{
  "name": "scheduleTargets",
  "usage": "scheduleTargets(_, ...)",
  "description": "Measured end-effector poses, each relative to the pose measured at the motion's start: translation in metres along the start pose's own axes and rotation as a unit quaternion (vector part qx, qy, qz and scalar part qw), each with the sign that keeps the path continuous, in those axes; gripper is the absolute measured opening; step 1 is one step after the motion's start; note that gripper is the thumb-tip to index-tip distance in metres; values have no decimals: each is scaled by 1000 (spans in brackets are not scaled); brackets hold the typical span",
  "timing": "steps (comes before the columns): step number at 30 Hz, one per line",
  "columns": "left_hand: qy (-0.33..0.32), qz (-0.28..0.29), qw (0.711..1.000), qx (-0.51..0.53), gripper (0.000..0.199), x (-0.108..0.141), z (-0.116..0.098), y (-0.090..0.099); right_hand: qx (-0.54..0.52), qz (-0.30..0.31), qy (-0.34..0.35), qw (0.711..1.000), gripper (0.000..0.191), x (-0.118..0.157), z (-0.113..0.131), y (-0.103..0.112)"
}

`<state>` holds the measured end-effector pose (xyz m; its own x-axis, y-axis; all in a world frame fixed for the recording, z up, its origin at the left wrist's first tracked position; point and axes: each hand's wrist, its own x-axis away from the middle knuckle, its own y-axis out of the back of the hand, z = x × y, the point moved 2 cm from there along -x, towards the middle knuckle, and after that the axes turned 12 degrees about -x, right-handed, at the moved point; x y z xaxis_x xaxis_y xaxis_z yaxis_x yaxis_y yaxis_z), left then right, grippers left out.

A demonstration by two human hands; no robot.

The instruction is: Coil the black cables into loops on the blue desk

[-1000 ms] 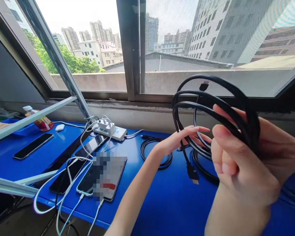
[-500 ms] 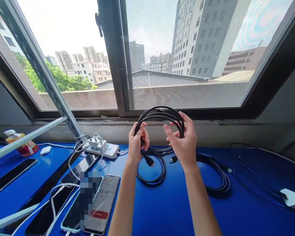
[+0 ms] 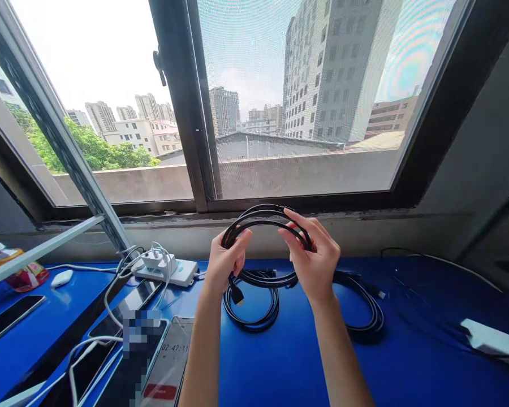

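Observation:
A coiled black HDMI cable (image 3: 261, 213) is held up over the blue table between both my hands. My left hand (image 3: 228, 257) grips the coil's left side, its thumb pressed over the strands. One plug (image 3: 236, 294) of black plastic with a metal tip dangles just below that hand. On the right side, my right hand (image 3: 316, 254) has its fingers and thumb curled around the loops. Beneath my hands, another black cable coil (image 3: 254, 327) lies on the table. A further coil (image 3: 379, 322) rests to the right, partly hidden by my right forearm.
On the left are a white power strip (image 3: 182, 274) with chargers, several phones, including one showing a timer (image 3: 169, 356), and white cords. A metal frame post (image 3: 74, 147) rises there. A white adapter (image 3: 494, 341) sits at the right. The window (image 3: 199, 113) stands behind the table (image 3: 280, 379).
My right thumb and fingers have closed in on the coil's right side. The coil has come lower, its loops now rounder. The whole view has shifted slightly.

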<state>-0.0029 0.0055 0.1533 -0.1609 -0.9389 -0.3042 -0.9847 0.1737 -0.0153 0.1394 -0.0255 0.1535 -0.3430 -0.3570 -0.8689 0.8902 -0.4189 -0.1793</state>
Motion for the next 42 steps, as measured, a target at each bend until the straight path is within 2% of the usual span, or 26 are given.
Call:
scheduleTargets(3,-5,13,999,38,59,0,-2,-3,-15,-20,-24,999,19,0,2,1)
scheduleTargets(6,19,45,996,75,66,-1,-2,-4,-27,-15,-45,999,18,-1,5,2)
scheduleTargets(10,65,118,988,80,68,-1,0,-1,-3,4,-34,999,17,-4,8,3)
scheduleTargets(13,108,174,976,79,58,1,1,1,35,21,-13,999,18,-5,4,3)
scheduleTargets(14,115,171,975,79,53,1,2,2,44,23,-9,999,18,-5,2,2)
scheduleTargets(16,106,121,984,72,44,0,2,3,60,22,-1,998,20,-4,-3,1)
scheduleTargets(18,70,48,994,61,43,-3,3,5,78,18,-2,997,26,-3,-10,-1)
scheduleTargets(20,27,6,999,45,46,-5,4,6,100,12,-9,995,36,-1,-17,-4)
scheduleTargets(25,-34,38,998,-43,43,-5,4,11,121,21,-9,992,51,5,-36,-13)
scheduleTargets(29,-55,33,992,-108,40,-6,9,22,106,81,-45,990,56,9,-43,-20)
scheduleTargets(32,-74,-5,983,-168,45,-9,14,31,96,112,-96,984,64,9,-43,-27)
scheduleTargets(37,-97,-124,964,-213,35,-12,14,43,71,92,-131,985,69,6,-36,-37)
scheduleTargets(39,-100,-130,965,-205,38,-11,12,44,62,107,-158,980,68,5,-34,-38)
scheduleTargets(42,-98,-110,973,-179,49,-10,10,45,31,147,-219,964,68,4,-32,-35)
